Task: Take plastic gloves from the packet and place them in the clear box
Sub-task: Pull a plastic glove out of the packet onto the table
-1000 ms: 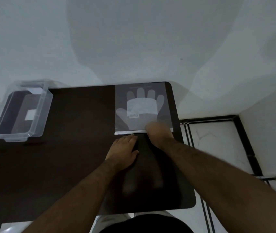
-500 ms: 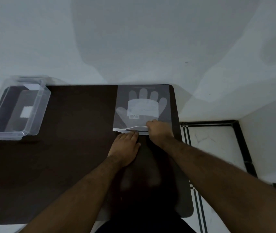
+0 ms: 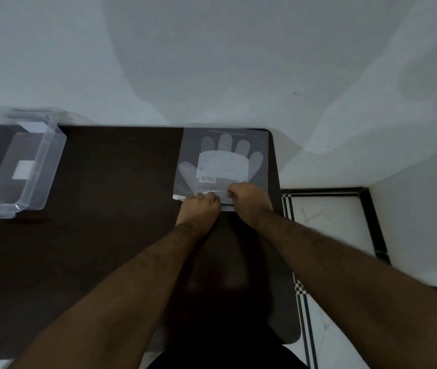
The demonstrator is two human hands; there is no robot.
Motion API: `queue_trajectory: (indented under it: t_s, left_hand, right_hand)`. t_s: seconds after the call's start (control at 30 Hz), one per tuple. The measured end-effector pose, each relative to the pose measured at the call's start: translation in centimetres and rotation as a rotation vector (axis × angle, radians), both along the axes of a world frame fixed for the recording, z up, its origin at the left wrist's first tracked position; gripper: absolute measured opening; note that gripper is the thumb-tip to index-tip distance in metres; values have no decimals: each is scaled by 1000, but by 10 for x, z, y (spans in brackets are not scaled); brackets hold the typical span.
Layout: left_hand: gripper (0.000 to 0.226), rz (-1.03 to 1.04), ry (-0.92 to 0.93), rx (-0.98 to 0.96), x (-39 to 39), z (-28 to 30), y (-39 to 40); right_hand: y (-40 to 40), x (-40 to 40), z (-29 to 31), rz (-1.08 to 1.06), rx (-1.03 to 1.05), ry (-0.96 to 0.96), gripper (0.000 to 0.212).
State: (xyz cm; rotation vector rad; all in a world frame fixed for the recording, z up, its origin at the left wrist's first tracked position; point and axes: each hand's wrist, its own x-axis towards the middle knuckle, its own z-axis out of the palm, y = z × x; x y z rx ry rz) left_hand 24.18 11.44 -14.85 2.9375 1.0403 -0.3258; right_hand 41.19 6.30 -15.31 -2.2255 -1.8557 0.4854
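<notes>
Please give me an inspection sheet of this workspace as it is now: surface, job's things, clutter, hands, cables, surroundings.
Surface: dark table, rounded corners, bare in the middle.
Job's things: glove packet lies flat at the far right of the table, a glove shape showing through it; clear box at the far left, lid off, no gloves seen in it.
Clutter: nothing seen.
Hands: left hand and right hand both pinch the packet's near edge, side by side.
Cables: nothing seen.
Surroundings: pale wall behind; white floor with dark border lines at right.
</notes>
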Motion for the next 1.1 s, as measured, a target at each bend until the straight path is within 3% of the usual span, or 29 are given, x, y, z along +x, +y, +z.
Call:
queue_trajectory:
  t_s: [0.3, 0.4, 0.47, 0.57, 0.7, 0.83, 1.0, 1.1]
  left_hand:
    - [6, -180, -80, 145, 6, -9, 16]
    - [6, -236, -132, 174, -2, -13, 17]
    - [7, -257, -164, 177, -7, -14, 16]
    - [11, -264, -206, 189, -12, -14, 12]
    - [20, -288, -221, 186, -23, -13, 3]
    - [7, -286, -238, 201, -34, -17, -12]
    - [19, -340, -244, 201, -49, -23, -35]
    - [12, -379, -210, 180, -57, -18, -48]
  right_hand:
    - [8, 8, -2, 44, -6, -26, 14]
    - [13, 9, -3, 25, -54, 44, 19]
    - [17, 8, -3, 47, -166, 45, 33]
    - [22, 7, 0, 106, -378, -46, 70]
    - [29, 7, 4, 99, -514, -43, 92]
    - [34, 9, 5, 67, -536, -23, 96]
    - [39, 11, 4, 96, -529, -91, 92]
    - [38, 12, 1, 129, -516, -128, 96]
